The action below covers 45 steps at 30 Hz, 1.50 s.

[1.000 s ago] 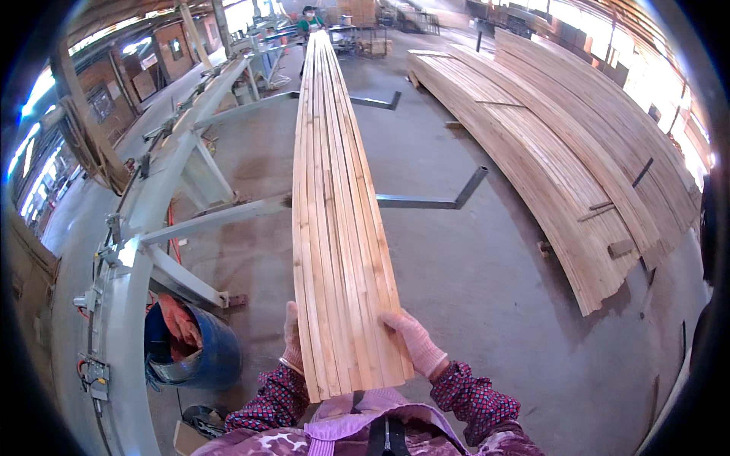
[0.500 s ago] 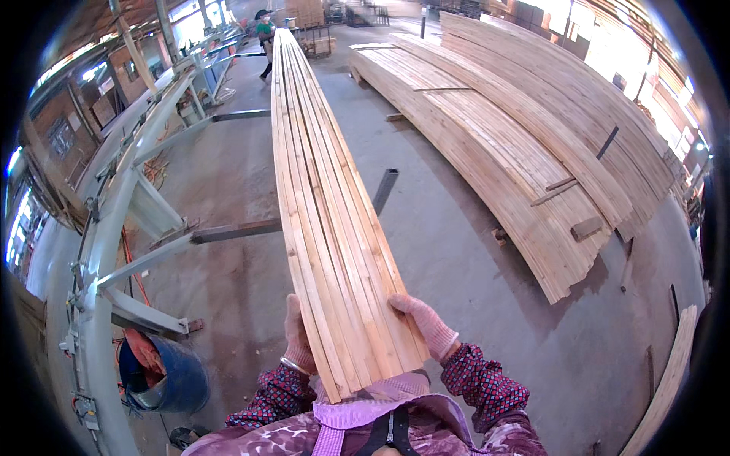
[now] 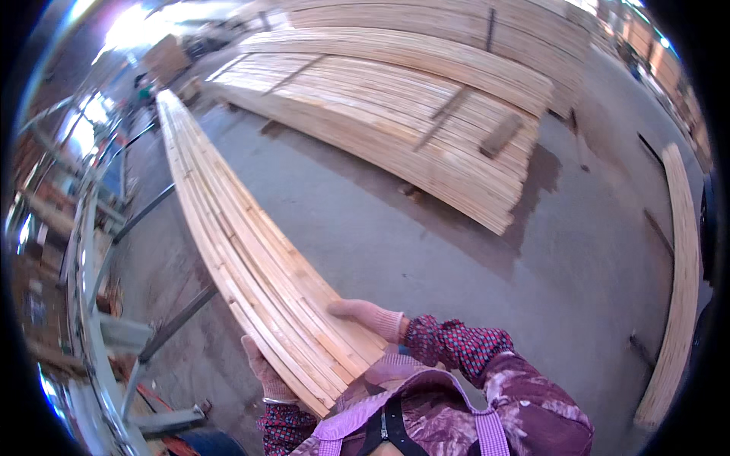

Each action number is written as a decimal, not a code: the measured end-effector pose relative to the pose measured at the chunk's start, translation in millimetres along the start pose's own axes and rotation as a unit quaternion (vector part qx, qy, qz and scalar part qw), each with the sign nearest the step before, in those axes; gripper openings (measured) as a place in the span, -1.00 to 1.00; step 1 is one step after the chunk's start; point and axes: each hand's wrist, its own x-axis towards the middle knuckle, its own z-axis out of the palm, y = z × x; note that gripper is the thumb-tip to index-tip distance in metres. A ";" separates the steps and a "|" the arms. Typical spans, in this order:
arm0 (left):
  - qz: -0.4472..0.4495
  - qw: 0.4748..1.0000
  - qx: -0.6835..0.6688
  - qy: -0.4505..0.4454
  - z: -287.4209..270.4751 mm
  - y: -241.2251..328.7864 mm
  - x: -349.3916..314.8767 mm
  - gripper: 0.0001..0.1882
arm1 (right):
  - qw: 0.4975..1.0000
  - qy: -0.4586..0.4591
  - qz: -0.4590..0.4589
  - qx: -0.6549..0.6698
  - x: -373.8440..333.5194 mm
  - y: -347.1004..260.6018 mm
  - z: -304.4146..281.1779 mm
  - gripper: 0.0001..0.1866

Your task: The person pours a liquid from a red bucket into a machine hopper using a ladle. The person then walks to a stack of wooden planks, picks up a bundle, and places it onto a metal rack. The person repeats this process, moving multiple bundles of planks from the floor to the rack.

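A bundle of long, narrow wooden strips (image 3: 251,251) lies side by side between my hands, its near end close to my waist. My left hand (image 3: 266,372), in a pale pink knit glove, grips the bundle's left edge, with its fingers partly beneath the wood. On the opposite edge, my gloved right hand (image 3: 369,318) has its thumb over the top strip; its fingers are hidden under the bundle. The strips stretch far ahead to the upper left, where a person (image 3: 143,87) in green is blurred near the far end.
A broad stack of boards (image 3: 365,106) stands ahead to the right, with loose wood pieces (image 3: 502,135) on top. Along the left runs a pale metal frame (image 3: 95,304) with dark support arms (image 3: 179,323). Another narrow board stack (image 3: 677,289) lies at the far right.
My view has turned right, so the stack and frame sit further left. The bundle now slants to the upper left, still held by both hands.
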 end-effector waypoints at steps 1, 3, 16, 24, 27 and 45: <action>-0.022 1.000 -0.015 -0.005 14.0 -13.0 4.6 -0.17 | 1.000 0.000 0.010 -0.004 -11.5 -15.6 -15.7 -0.51; -0.003 1.000 -0.017 -0.006 45.9 -52.4 19.5 -0.19 | 0.999 -0.014 -0.017 -0.035 -20.1 -37.7 -66.8 -0.52; -0.012 0.985 0.173 0.013 41.4 64.2 -44.4 -0.25 | 0.998 0.038 -0.038 0.044 -41.2 18.6 55.1 -0.45; -0.032 0.989 0.142 0.006 47.7 69.8 -46.9 -0.16 | 0.998 0.055 -0.025 0.025 -55.1 21.1 60.5 -0.43; -0.031 0.988 0.149 -0.001 35.0 80.5 -49.6 -0.22 | 0.996 0.026 0.009 0.087 -57.8 34.3 79.0 -0.47; -0.199 0.980 0.027 0.002 35.2 112.3 -75.9 -0.36 | 0.987 0.153 -0.027 0.027 -68.8 61.1 109.0 -0.44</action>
